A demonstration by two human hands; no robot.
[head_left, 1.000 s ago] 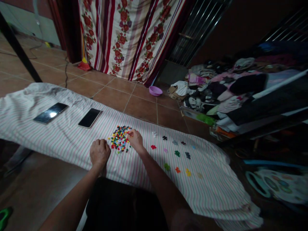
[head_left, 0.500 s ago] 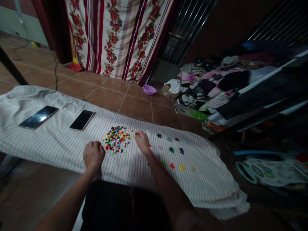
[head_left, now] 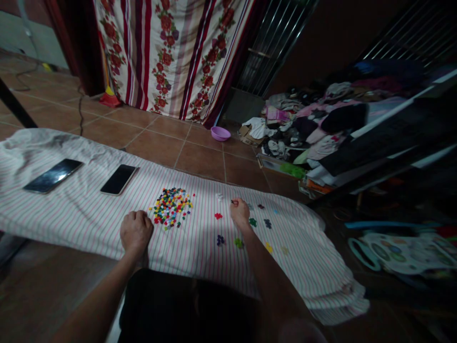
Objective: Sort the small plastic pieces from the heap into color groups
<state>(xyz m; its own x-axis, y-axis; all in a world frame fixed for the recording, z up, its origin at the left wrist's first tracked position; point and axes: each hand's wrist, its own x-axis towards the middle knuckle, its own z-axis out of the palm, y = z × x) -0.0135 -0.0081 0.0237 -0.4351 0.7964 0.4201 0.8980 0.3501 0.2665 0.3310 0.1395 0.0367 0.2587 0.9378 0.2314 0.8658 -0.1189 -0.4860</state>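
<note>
On the striped cloth, my right hand [head_left: 240, 212] pinches a small black cube [head_left: 233, 202] between thumb and fingers, over the spot of the black cluster, which the hand mostly covers. My left hand [head_left: 136, 232] rests on the cloth with its fingers curled; whatever they hold, if anything, is hidden. Just right of it lies a mixed pile of small coloured cubes [head_left: 173, 207]. Around my right hand are single-colour clusters: white [head_left: 219, 196], red [head_left: 218, 216], dark purple [head_left: 220, 240], lime green [head_left: 238, 243], dark green [head_left: 253, 222], grey [head_left: 267, 223] and yellow [head_left: 269, 247].
Two phones, one dark and shiny [head_left: 53, 176] and one pale-edged [head_left: 119, 179], lie on the striped cloth [head_left: 85, 219] at the left. Beyond are a purple basin [head_left: 220, 134] on the tiled floor, a floral curtain [head_left: 171, 57] and heaped clothes [head_left: 310, 119].
My right hand has moved right, from beside the mixed pile to the black cluster, uncovering the red and dark purple clusters. My left hand stays beside the pile.
</note>
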